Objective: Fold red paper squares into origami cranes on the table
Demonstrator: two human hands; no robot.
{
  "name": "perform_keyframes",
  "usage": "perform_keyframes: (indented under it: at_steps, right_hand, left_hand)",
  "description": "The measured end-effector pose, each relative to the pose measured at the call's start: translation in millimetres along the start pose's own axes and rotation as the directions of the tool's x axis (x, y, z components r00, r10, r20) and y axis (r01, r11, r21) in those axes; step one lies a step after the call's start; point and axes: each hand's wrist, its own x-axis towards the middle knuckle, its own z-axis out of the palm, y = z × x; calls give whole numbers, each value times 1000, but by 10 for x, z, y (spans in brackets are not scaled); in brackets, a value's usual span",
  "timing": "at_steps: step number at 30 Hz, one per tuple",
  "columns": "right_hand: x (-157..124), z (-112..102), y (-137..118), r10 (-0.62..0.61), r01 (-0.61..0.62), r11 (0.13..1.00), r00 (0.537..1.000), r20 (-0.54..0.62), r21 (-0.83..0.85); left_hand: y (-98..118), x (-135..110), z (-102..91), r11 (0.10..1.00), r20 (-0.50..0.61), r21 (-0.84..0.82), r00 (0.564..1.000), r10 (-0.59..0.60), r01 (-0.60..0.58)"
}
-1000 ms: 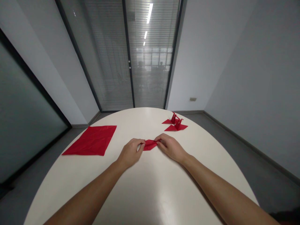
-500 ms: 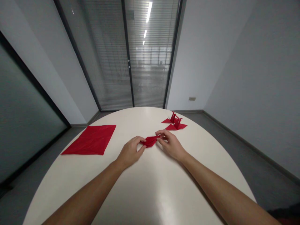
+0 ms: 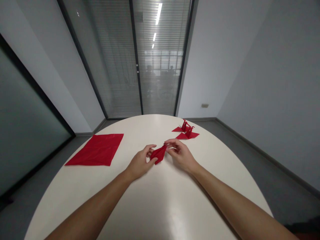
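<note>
Tilted more steeply than before, the folded red paper [image 3: 159,154] is clamped at opposite ends by my left grip [image 3: 139,163] and right grip [image 3: 183,156], seemingly for steadiness.

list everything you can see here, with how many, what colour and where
folded paper: 1, red, between the two hands
origami cranes: 2, red, far right part of the table
flat sheet: 1 visible, red, left side of the table
table: 1, off-white, under the papers
glass panels with blinds: 2, grey with dark frames, beyond the table
light strips: 3, white, seen in the right glass panel
frosted panel: 1, grey-green, far left
wall plate: 1, beige, low on the wall beyond the table
walls: several, pale grey, around the room
floor: 1, dark grey, around the table
left hand: 1, bare, holding the folded paper
right hand: 1, bare, at the folded paper's upper tip
</note>
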Motion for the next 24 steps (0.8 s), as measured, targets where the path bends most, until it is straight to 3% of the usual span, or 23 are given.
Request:
perform_keyframes:
  at_steps: [7,11,18,24]
  right_hand:
    - [-27,54,-85,59,-65,995,995,85,76]
    - [-37,70,-38,78,-91,993,985,156,76]
    - [-21,43,52,64,-65,998,993,99,4]
    - [-27,41,33,87,-88,996,992,96,-2]
  left_hand:
    - [-3,51,30,986,-85,-164,995,-56,42]
    - [23,56,92,975,-76,-215,995,-68,50]
    - [55,41,97,982,-49,-186,998,-46,36]
    - [53,50,88,962,-6,-258,995,-97,93]
